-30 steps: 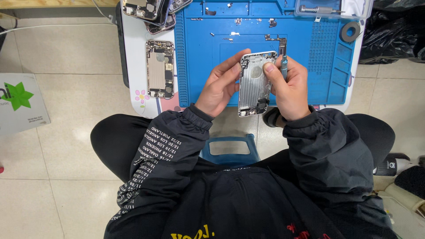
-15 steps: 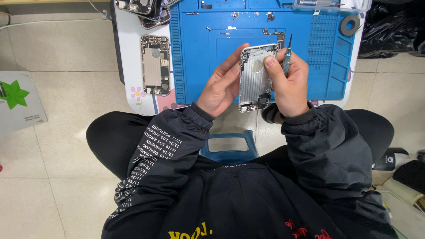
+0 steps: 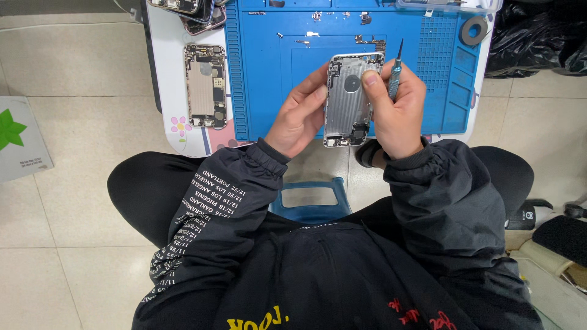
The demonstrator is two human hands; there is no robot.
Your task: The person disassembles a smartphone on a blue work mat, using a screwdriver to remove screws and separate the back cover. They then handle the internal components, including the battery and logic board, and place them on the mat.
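The left hand (image 3: 299, 119) and right hand (image 3: 397, 110) close their fingers on an opened silver metal phone housing (image 3: 350, 101), lifted above the blue silicone repair mat (image 3: 263, 73) for inspection, while the right also keeps a slim grey screwdriver (image 3: 395, 76) ready.

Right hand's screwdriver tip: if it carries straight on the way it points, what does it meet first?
Probably bare blue work mat. The screwdriver in the right hand points up and away past the phone housing; that path looks free. Height above the mat is unclear.

Left hand (image 3: 298, 116) cupped, right hand (image 3: 397, 110) clenched, thumb forward; hands close together.
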